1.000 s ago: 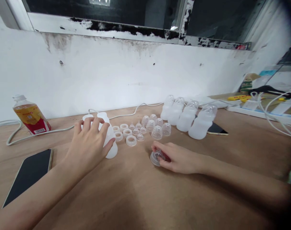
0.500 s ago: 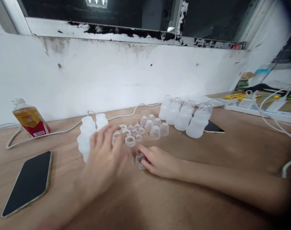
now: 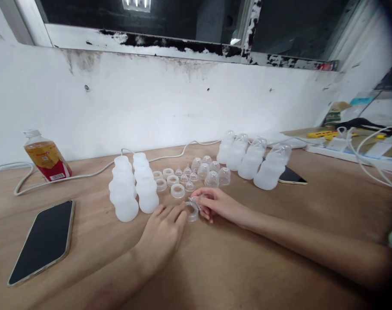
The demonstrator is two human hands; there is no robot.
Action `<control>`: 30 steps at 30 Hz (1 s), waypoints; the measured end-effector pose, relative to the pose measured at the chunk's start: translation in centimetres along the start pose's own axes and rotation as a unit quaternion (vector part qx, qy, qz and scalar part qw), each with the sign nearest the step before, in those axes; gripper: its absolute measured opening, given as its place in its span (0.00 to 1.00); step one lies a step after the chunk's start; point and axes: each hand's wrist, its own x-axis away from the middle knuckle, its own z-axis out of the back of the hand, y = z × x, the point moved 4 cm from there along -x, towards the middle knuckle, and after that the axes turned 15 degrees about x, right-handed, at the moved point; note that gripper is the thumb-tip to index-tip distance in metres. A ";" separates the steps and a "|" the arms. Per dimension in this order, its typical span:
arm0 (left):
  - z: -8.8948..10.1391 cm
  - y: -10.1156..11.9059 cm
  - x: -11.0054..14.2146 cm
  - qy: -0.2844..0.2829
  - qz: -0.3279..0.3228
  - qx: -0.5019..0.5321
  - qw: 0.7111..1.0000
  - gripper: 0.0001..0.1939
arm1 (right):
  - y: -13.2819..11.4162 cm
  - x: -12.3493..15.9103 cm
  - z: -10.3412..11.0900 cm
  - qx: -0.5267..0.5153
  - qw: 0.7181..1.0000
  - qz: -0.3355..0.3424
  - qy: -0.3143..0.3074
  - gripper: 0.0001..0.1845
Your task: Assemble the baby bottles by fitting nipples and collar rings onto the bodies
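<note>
While the brown table (image 3: 247,267) spreads beneath everything, four capped bottles (image 3: 249,161) stand at its right rear and bare white bottles (image 3: 121,185) left of centre (a dark-screened phone (image 3: 42,241) lies further left). Near each other at the middle are the left hand (image 3: 165,228), palm down, and the right hand (image 3: 212,204). Behind them sit clear domes (image 3: 212,178). A loose ring (image 3: 192,218) lies at the left fingertips, whether gripped I cannot tell; above it the right fingers pinch a clear teat (image 3: 196,202), smallest of all
</note>
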 end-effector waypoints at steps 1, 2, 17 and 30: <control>0.0 0.0 0.0 0.003 0.003 -0.010 1.000 0.11 | 0.1 0.1 0.6 0.045 0.999 0.008 0.025 0.09; 0.1 0.1 0.0 0.008 0.007 -0.021 1.000 0.10 | 0.1 0.1 1.2 0.100 0.993 0.019 0.051 0.09; 0.6 0.4 0.2 0.029 0.124 -0.201 0.971 0.25 | 0.6 -1.1 4.2 0.542 0.822 -0.021 0.174 0.14; 0.5 0.8 -0.1 0.030 0.081 -0.185 0.979 0.19 | 0.1 -3.7 3.1 0.614 0.775 -0.009 0.149 0.14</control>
